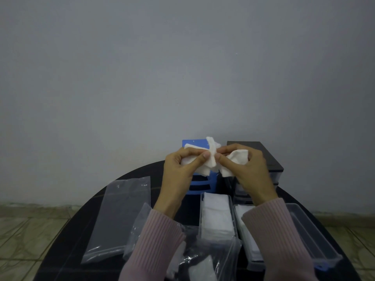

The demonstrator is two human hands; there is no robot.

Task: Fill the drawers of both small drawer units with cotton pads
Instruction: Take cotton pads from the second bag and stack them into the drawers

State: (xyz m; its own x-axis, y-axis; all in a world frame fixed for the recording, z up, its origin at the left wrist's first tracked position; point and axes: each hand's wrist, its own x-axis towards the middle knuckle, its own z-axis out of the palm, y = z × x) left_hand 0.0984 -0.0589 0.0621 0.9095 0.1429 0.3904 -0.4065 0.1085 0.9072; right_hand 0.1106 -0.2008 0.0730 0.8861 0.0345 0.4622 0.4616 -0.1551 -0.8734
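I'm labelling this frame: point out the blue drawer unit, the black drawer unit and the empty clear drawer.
blue drawer unit (199, 184): head view, front frame.
black drawer unit (263, 151): head view, top panel.
empty clear drawer (316, 238): head view, inner floor.

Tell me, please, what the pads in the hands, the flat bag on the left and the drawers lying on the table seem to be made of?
Pads: soft white cotton, matte and fuzzy-edged, bending under the fingers. Flat bag: thin clear plastic film, glossy, wrinkled. Drawers: probably rigid translucent plastic, since their contents show through the walls.
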